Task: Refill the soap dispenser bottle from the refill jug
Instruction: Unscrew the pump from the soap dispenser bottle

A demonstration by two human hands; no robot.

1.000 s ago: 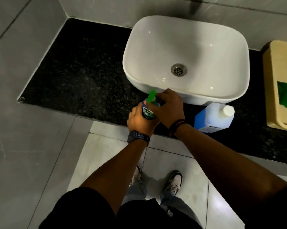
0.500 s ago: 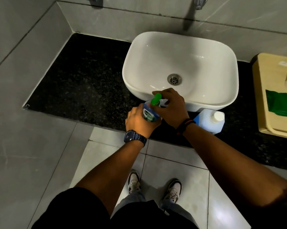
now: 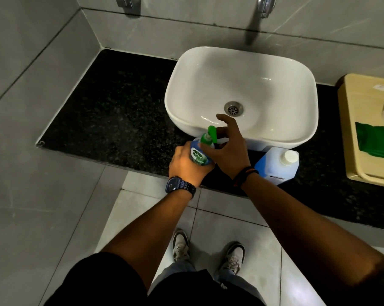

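The soap dispenser bottle is clear with blue liquid, a green label and a green pump head. It stands on the black counter in front of the basin. My left hand is wrapped around its body. My right hand is at the pump collar, thumb and lower fingers on it, index finger lifted. The refill jug, translucent with blue liquid and a white cap, stands just right of my right wrist, cap on.
A white basin sits on the black granite counter behind the bottle. A beige bin lid with a green cloth is at the right. Two wall taps are at the top. Tiled floor and my shoes are below.
The camera has tilted up, showing the taps. My right hand has loosened over the pump, its index finger now lifted, and the green spout has turned. My left hand keeps its hold.
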